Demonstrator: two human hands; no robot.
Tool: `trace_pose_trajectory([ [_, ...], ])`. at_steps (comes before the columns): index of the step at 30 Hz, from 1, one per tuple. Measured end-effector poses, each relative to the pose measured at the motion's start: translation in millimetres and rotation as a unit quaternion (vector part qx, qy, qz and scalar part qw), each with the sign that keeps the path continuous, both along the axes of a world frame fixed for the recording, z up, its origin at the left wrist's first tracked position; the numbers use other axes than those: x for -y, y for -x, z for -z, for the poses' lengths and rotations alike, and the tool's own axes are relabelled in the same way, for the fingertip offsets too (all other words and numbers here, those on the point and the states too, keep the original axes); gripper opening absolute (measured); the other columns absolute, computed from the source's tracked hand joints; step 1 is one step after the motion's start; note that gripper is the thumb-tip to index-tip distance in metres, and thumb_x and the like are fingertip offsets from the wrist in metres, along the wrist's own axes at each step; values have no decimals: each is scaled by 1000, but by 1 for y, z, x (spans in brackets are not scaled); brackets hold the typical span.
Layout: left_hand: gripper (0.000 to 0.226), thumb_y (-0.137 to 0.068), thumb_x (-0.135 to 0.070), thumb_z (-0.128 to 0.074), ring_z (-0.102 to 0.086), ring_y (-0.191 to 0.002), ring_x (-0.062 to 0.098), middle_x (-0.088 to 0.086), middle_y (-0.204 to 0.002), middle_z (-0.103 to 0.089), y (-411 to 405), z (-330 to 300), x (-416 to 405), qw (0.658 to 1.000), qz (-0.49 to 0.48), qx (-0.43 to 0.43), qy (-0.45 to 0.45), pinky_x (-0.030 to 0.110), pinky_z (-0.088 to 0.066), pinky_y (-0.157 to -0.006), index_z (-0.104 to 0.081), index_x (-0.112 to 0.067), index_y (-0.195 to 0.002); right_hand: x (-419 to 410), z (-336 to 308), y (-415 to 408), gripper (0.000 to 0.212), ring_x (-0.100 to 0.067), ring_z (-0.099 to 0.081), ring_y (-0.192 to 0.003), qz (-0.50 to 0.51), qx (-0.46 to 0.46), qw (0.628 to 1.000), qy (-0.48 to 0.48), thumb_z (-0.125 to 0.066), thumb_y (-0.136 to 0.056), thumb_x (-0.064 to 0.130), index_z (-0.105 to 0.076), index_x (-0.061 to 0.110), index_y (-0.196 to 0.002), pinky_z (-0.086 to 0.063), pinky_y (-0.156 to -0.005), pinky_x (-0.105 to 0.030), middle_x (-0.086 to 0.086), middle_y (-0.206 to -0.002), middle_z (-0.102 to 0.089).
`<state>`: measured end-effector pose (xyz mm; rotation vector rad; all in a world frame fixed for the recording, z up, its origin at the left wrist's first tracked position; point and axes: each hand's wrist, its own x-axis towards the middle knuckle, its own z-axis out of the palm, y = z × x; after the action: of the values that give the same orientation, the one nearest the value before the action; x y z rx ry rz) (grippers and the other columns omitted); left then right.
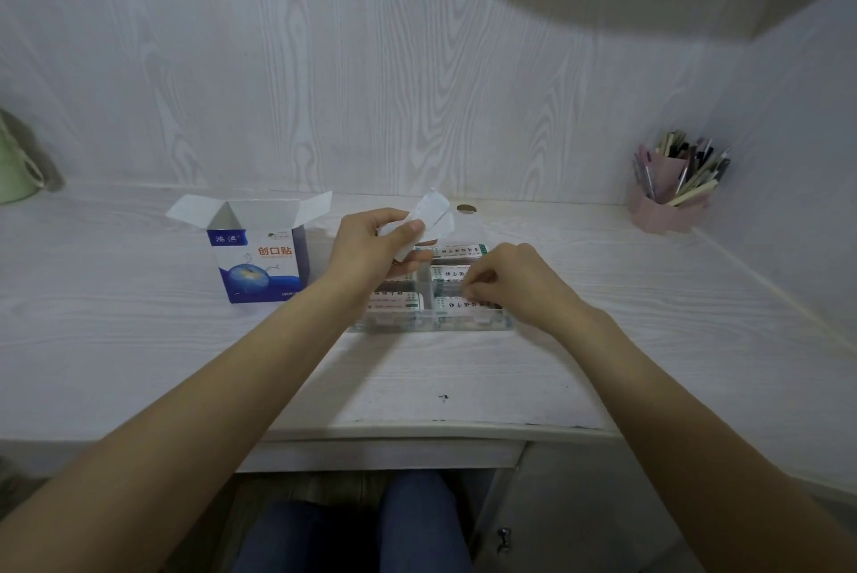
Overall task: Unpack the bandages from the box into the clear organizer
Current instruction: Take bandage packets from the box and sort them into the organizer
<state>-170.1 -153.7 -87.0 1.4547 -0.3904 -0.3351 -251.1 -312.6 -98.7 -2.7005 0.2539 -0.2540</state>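
Observation:
A blue and white bandage box stands upright on the desk with its top flaps open. Right of it lies the clear organizer, its compartments holding several small white packs with green print. My left hand is raised over the organizer's left side and grips a bunch of white bandage strips that stick up to the right. My right hand reaches down into a right-hand compartment with fingers curled; they seem to pinch a bandage there, though it is mostly hidden.
A pink holder full of pens stands at the back right corner. A green cup sits at the far left edge. A round cable hole lies behind the organizer. The desk's front edge runs just below my forearms.

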Motion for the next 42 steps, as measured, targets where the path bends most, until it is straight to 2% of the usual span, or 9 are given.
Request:
trace_pose_trajectory([
  [2,10,-89,-5,-62,-71,-66,15,11,-86,-69,1,-1,-1,1000,7,-4,2,18,-56,-57,-64,-7,-98,-2,-6,4,9,-5,-64,-65,31,90,988,-119,-67,-85,12,-75,14,-90,-47,-61,-8,3,-74,-70],
  [5,10,-86,-1,-64,-72,-69,18,9,-85,-70,6,-2,-2,999,43,2,-13,22,-58,-61,-66,-10,-91,-7,-16,7,19,-9,-68,-67,42,161,910,-379,-69,-85,21,-70,13,-102,-53,-62,-18,-3,-83,-73],
  [13,7,-90,-12,-62,-71,-61,21,16,-82,-66,9,-3,3,994,62,44,-74,25,-59,-61,-66,-7,-89,-7,-17,10,5,-8,-64,-52,67,201,864,-456,-68,-82,1,-69,5,-80,-46,-48,-14,-7,-67,-65],
  [18,10,-89,-12,-62,-70,-64,11,9,-79,-69,7,0,6,993,83,52,-60,15,-55,-63,-70,-6,-87,2,-12,13,13,-15,-68,-71,58,171,802,-570,-64,-88,11,-68,0,-81,-57,-74,-19,-11,-77,-69],
  [23,11,-85,-16,-68,-64,-78,6,3,-90,-72,4,8,10,968,66,166,-175,16,-49,-76,-74,-12,-93,10,-8,14,11,-19,-65,-81,86,133,861,-483,-67,-80,-8,-68,2,-83,-57,-78,-21,-15,-87,-67],
  [26,11,-83,-11,-70,-65,-84,8,-2,-91,-72,2,10,11,944,67,220,-235,21,-51,-81,-75,-16,-91,10,-5,14,14,-20,-67,-78,112,110,900,-406,-70,-78,-7,-69,7,-82,-57,-69,-20,-12,-82,-68],
  [31,16,-83,-7,-69,-64,-84,11,2,-93,-71,5,15,19,891,81,311,-321,13,-44,-75,-73,-13,-97,7,3,11,10,-6,-59,-69,138,75,963,-220,-74,-77,5,-70,14,-80,-39,-57,-7,6,-68,-62],
  [38,22,-86,-5,-60,-53,-79,12,5,-100,-69,7,16,30,788,118,427,-428,12,-34,-68,-72,-14,-103,1,10,3,4,-15,-54,-76,121,2,991,-64,-71,-80,2,-71,3,-84,-36,-51,-13,-9,-82,-63],
  [42,16,-90,-24,-60,-47,-98,20,-4,-91,-54,6,17,30,716,108,478,-497,32,-33,-81,-70,-28,-103,0,11,-1,2,-23,-62,-90,113,-21,993,2,-73,-78,7,-72,8,-79,-44,-69,-27,-11,-92,-70],
])
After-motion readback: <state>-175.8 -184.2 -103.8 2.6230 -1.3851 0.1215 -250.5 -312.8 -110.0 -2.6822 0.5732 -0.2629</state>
